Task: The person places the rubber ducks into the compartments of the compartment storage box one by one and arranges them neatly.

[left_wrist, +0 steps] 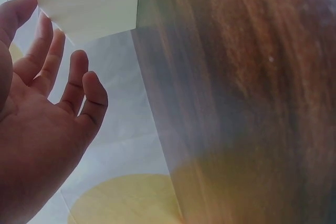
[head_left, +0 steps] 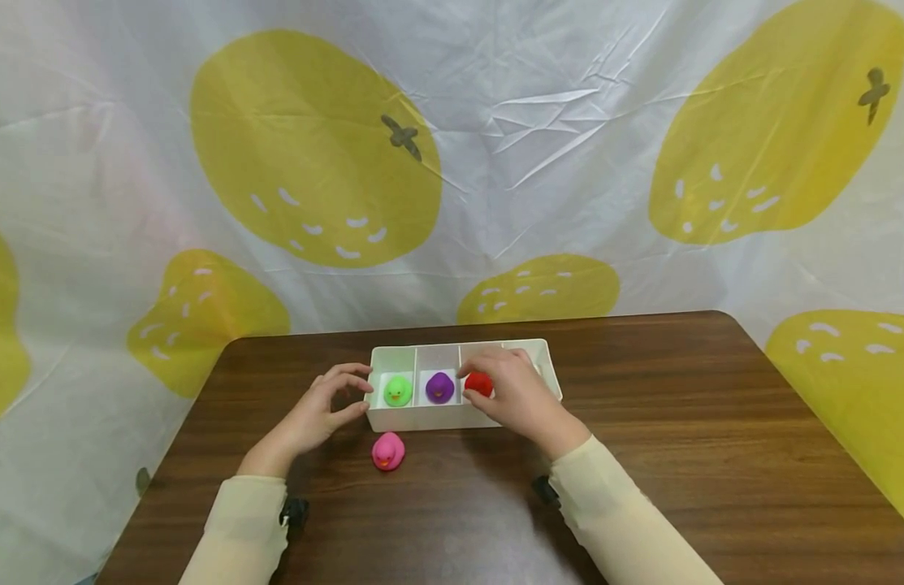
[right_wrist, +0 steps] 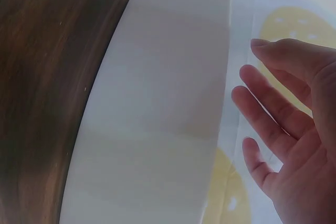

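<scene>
A white divided tray (head_left: 433, 418) lies on the table with toy ducks in its compartments. The green duck (head_left: 397, 392) sits in the leftmost one, the purple duck (head_left: 440, 388) in the one beside it. Further right is a red duck (head_left: 478, 383), partly hidden by my right hand (head_left: 516, 390), which hovers over the tray with relaxed, parted fingers. My left hand (head_left: 323, 410) is at the tray's left end, its fingertips (left_wrist: 59, 36) right at the tray edge and its fingers loosely bent. In front of the tray lies a pink duck (head_left: 388, 452), near the left hand.
The brown wooden table (head_left: 663, 455) extends to both sides and toward me. Behind it hangs a white cloth (head_left: 539, 187) with yellow fruit prints. A dark band (head_left: 294, 513) sits at my left wrist, and a similar one (head_left: 545, 490) at my right.
</scene>
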Demonstrator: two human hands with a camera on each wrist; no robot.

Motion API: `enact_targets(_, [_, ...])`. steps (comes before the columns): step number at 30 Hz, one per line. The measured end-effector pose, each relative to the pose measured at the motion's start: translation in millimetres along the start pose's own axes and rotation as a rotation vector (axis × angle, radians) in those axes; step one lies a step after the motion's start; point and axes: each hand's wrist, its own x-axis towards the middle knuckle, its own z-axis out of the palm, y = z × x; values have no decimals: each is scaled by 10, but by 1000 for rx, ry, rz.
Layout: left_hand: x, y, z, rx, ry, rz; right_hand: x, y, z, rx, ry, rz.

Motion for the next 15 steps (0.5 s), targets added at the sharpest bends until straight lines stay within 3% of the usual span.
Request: enact_targets(15, [-1,5,1,2,0,4,-56,-160,145,61,37,-36])
